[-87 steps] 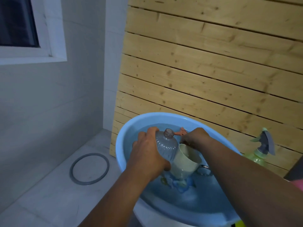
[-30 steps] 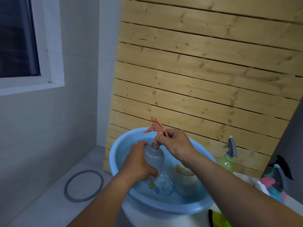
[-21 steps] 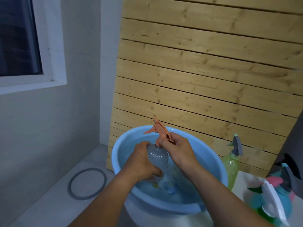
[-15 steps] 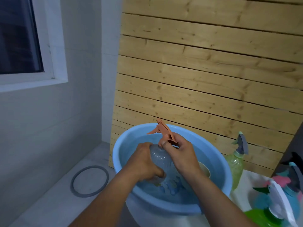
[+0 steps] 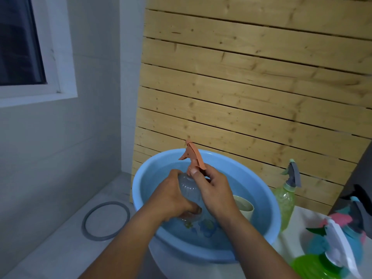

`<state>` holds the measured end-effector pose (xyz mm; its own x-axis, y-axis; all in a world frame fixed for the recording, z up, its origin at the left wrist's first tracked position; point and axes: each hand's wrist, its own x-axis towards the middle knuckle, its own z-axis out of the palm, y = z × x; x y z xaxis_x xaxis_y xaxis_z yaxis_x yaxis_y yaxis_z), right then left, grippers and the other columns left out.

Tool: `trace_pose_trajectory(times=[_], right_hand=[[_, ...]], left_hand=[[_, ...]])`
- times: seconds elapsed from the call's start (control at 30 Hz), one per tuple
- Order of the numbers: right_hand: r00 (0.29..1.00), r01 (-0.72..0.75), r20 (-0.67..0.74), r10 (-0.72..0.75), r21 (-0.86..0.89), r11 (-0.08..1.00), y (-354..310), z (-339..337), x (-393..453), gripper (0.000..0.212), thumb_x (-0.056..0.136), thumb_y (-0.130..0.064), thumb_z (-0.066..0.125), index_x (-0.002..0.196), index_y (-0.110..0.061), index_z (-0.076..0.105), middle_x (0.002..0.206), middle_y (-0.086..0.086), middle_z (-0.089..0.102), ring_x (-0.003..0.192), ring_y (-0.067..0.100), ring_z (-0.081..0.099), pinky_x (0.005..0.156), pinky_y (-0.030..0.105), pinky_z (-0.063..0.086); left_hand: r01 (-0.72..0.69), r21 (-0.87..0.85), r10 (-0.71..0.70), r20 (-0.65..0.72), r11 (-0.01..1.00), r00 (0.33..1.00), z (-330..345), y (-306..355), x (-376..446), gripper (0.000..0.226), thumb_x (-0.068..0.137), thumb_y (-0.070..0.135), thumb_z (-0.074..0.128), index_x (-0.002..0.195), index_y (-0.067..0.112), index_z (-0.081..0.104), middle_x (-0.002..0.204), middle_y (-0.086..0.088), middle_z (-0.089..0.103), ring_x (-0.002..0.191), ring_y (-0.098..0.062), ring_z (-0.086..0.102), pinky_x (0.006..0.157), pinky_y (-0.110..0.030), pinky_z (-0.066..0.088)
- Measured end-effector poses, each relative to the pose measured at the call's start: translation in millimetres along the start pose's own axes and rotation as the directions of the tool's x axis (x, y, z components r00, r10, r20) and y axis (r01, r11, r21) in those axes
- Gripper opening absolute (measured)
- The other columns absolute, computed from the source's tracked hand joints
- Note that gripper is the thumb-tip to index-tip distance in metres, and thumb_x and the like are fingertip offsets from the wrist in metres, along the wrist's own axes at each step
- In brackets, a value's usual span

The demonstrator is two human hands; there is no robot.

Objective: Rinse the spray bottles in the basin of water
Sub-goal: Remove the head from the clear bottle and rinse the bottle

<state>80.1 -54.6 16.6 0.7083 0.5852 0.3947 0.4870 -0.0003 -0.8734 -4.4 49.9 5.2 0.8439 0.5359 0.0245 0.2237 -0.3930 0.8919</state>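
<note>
I count 1 blue basin (image 5: pixel 261 200) holding water, and 1 clear spray bottle (image 5: pixel 189 190) held upright over it, inside the rim. My left hand (image 5: pixel 173 200) curls round the bottle's ribbed body, fingers wrapped under its lower part. My right hand (image 5: pixel 213 190) pinches the neck, thumb and fingers closed at the base of the 1 orange trigger head (image 5: pixel 192 156), which sits on top of the bottle and points away from me toward the left.

In the water I see 1 beige cup (image 5: pixel 244 207) lying against the right side of the basin, partly hidden by my right wrist. A printed pattern of small blue and yellow shapes (image 5: pixel 205 226) shows on the basin floor through the water; I cannot make out what it depicts.

Just beside the basin on the right stands 1 green spray bottle (image 5: pixel 285 200) with a grey and mint trigger, upright. At the lower right edge lies a cluster of more spray bottles (image 5: pixel 340 236), teal, pink, green and white parts overlapping; I cannot count them surely.

I can read no labels or writing on anything.

Behind the basin leans 1 slatted wooden panel (image 5: pixel 241 87). On the floor to the left lies 1 grey ring (image 5: pixel 106 220).
</note>
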Motion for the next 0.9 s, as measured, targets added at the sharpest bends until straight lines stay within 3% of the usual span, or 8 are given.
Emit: trace_pose_trajectory(times=[0.1, 0.27, 0.37, 0.47, 0.63, 0.73, 0.83, 0.9], right_hand=[[0.998, -0.021, -0.057, 0.025, 0.059, 0.998, 2.2, 1.1, 1.0, 0.017, 0.082, -0.037, 0.075, 0.091, -0.026, 0.065, 0.087, -0.014, 0.071, 0.084, 0.001, 0.066, 0.068, 0.011, 0.047], [0.992, -0.024, -0.122, 0.031, 0.055, 0.998, 4.4, 5.6, 3.4, 0.029, 0.073, -0.038, 0.082, 0.085, -0.025, 0.058, 0.082, -0.016, 0.069, 0.077, -0.001, 0.062, 0.064, 0.007, 0.043], [0.998, 0.05, -0.05, -0.05, 0.008, 0.999, 4.8, 5.1, 2.2, 0.01, 0.086, -0.035, 0.071, 0.088, -0.027, 0.066, 0.088, -0.01, 0.068, 0.089, 0.008, 0.062, 0.079, 0.023, 0.05], [1.0, 0.017, 0.0, -0.017, -0.04, 0.999, 4.6, 4.6, 0.2, 0.016, 0.093, -0.042, 0.057, 0.09, -0.029, 0.067, 0.097, -0.009, 0.065, 0.102, 0.013, 0.058, 0.091, 0.035, 0.047], [0.998, -0.006, -0.062, 0.008, 0.026, 1.0, 2.1, 4.4, 1.0, 0.013, 0.084, -0.038, 0.072, 0.09, -0.027, 0.067, 0.092, -0.013, 0.069, 0.091, 0.003, 0.063, 0.081, 0.027, 0.048], [0.991, -0.051, -0.12, 0.053, 0.019, 0.999, 3.9, 5.4, 1.2, 0.03, 0.073, -0.039, 0.082, 0.088, -0.025, 0.06, 0.087, -0.014, 0.069, 0.085, -0.001, 0.063, 0.078, 0.026, 0.05], [0.997, -0.029, -0.078, 0.029, 0.004, 1.0, 3.0, 5.8, -0.7, 0.021, 0.08, -0.042, 0.075, 0.094, -0.032, 0.063, 0.093, -0.019, 0.068, 0.091, -0.005, 0.062, 0.079, 0.018, 0.046], [0.999, -0.003, -0.034, 0.003, 0.005, 1.0, 0.0, 4.6, -1.7, 0.008, 0.09, -0.044, 0.063, 0.097, -0.043, 0.065, 0.097, -0.021, 0.068, 0.096, -0.005, 0.061, 0.079, 0.01, 0.044]], left_hand=[[-0.014, -0.018, 0.015, 0.012, 1.0, 1.0, 1.0, 0.0, -1.7, 0.077, 0.046, 0.018, 0.088, 0.109, 0.029, 0.044, 0.096, -0.001, 0.066, 0.067, -0.014, 0.07, 0.049, -0.029, 0.056], [-0.045, -0.019, 0.045, 0.016, 0.999, 0.999, 3.3, 0.8, -2.0, 0.086, 0.042, 0.025, 0.09, 0.114, 0.032, 0.044, 0.099, 0.004, 0.065, 0.075, -0.01, 0.07, 0.061, -0.037, 0.061], [-0.046, -0.028, 0.046, 0.005, 0.999, 0.999, 2.5, 0.3, -1.7, 0.083, 0.04, 0.031, 0.088, 0.111, 0.032, 0.045, 0.1, 0.01, 0.065, 0.079, -0.004, 0.068, 0.065, -0.029, 0.061], [-0.047, -0.027, 0.047, 0.005, 0.999, 0.999, 0.6, 0.3, -2.0, 0.079, 0.039, 0.038, 0.088, 0.104, 0.035, 0.044, 0.099, 0.013, 0.064, 0.081, 0.0, 0.065, 0.057, -0.016, 0.054], [-0.079, -0.046, 0.079, -0.004, 0.996, 0.997, 1.8, 0.6, -3.4, 0.079, 0.043, 0.029, 0.089, 0.108, 0.03, 0.045, 0.099, 0.01, 0.065, 0.069, 0.004, 0.065, 0.049, -0.015, 0.051], [-0.099, -0.024, 0.099, 0.005, 0.995, 0.995, 2.9, 1.5, -4.3, 0.079, 0.042, 0.03, 0.088, 0.108, 0.033, 0.045, 0.099, 0.012, 0.064, 0.071, 0.007, 0.064, 0.052, -0.016, 0.053], [-0.098, -0.003, 0.098, 0.0, 0.995, 0.995, 2.4, 0.9, -2.5, 0.086, 0.04, 0.039, 0.088, 0.114, 0.033, 0.046, 0.103, 0.015, 0.064, 0.084, 0.003, 0.064, 0.063, -0.016, 0.056], [-0.073, -0.002, 0.073, -0.01, 0.997, 0.997, 1.3, 1.7, -2.5, 0.084, 0.04, 0.041, 0.089, 0.111, 0.032, 0.044, 0.1, 0.016, 0.062, 0.083, 0.004, 0.061, 0.052, -0.007, 0.047]])
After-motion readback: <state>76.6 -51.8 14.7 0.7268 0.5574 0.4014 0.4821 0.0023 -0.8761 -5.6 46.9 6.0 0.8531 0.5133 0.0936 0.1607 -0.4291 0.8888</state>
